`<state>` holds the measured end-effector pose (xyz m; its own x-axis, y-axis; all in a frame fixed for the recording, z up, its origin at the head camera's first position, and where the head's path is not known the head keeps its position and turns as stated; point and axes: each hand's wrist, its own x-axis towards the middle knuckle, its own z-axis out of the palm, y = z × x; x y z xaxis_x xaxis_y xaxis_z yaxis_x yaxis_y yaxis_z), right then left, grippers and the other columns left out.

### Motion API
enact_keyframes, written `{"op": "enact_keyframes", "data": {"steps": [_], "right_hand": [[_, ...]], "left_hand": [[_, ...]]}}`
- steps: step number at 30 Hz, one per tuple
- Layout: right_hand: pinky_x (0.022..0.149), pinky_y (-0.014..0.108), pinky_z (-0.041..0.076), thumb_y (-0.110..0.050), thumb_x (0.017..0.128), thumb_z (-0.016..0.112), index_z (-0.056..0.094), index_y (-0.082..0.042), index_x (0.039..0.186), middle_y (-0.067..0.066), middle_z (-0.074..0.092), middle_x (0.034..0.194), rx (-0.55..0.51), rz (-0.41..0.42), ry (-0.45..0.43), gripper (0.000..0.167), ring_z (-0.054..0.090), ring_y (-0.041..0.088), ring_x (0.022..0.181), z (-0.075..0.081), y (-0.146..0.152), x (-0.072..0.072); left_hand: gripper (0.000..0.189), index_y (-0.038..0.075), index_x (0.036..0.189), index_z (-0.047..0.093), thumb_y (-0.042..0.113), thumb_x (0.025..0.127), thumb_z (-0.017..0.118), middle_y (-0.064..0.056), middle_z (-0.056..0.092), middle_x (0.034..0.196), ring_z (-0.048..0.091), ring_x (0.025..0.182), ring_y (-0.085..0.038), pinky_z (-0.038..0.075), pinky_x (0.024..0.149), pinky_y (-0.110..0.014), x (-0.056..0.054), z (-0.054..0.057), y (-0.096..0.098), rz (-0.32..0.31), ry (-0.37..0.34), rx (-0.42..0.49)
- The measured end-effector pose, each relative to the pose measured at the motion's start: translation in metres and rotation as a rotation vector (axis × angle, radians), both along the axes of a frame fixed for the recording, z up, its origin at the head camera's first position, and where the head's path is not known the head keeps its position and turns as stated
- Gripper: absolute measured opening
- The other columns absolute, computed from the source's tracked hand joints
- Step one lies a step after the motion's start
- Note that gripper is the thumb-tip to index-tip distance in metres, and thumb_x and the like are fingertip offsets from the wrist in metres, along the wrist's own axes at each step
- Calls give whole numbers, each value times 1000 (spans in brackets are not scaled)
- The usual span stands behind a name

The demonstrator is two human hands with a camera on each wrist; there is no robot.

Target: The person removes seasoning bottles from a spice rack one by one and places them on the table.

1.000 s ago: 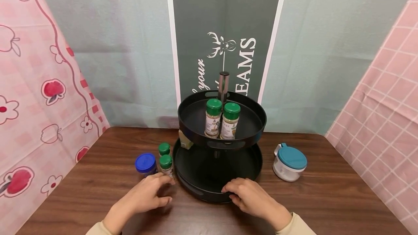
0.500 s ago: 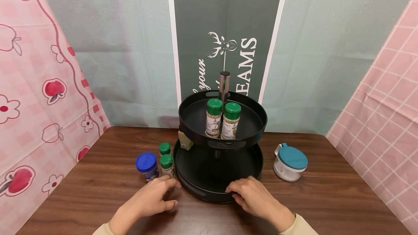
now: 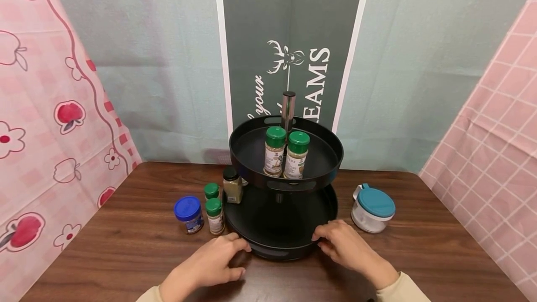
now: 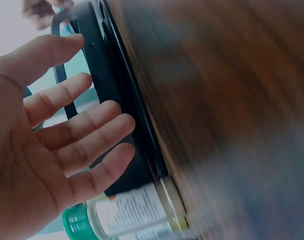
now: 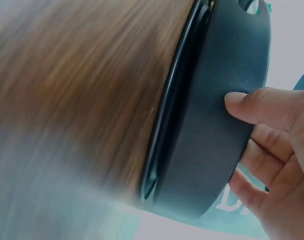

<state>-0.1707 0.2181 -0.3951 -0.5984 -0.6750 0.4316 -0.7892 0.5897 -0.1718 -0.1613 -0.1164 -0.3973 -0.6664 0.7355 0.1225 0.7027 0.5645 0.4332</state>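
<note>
A black two-tier turntable rack stands mid-table. My right hand (image 3: 350, 248) grips the lower tray (image 3: 277, 223) at its front right; in the right wrist view the thumb presses the outer wall (image 5: 217, 110) and the fingers reach over the rim. With loosely bent fingers, my left hand (image 3: 214, 257) is at the front left of that tray; the left wrist view shows its fingers (image 4: 99, 152) beside the wall, contact unclear. A square, black-capped spice bottle (image 3: 232, 189) stands at the lower tray's left. Two green-capped spice jars (image 3: 274, 155) stand on the upper tray (image 3: 247, 153).
Left of the rack stand two more green-capped jars (image 3: 216, 220) and a blue-lidded jar (image 3: 189, 213). A clear container with a teal lid (image 3: 372, 211) is at the right on the wooden table (image 3: 419, 246). Fabric curtains (image 3: 168, 83) enclose the back and sides.
The lower tray has turned, bringing the square bottle forward and left from under the upper tray. Both hands have moved right. The upper tray's jars have barely moved.
</note>
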Motion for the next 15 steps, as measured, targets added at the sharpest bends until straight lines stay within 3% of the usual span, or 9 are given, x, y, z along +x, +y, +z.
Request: {"op": "enact_keyframes", "data": {"steps": [6, 11, 15], "right_hand": [[80, 50, 46, 9, 68, 71, 64, -19, 82, -14, 60, 81, -33, -15, -37, 31, 60, 8, 79, 0, 12, -7], [82, 49, 45, 9, 66, 69, 64, -16, 82, -13, 60, 81, -48, -27, -42, 30, 60, 8, 79, -2, 19, -14], [82, 48, 45, 9, 66, 69, 64, -14, 82, -9, 63, 83, -50, -50, -77, 28, 62, 11, 80, -2, 24, -18]], "left_hand": [[30, 13, 106, 64, 23, 79, 72, 6, 56, 95, 45, 71, 1, 41, 60, -18, 7, 0, 15, -57, 8, -19], [30, 14, 107, 65, 24, 79, 72, 8, 54, 91, 44, 68, 1, 39, 58, -16, 12, 4, 28, -94, 23, -59], [29, 16, 105, 64, 26, 79, 72, 11, 50, 85, 42, 66, 2, 37, 57, -14, 14, 5, 38, -141, 80, -88]]}}
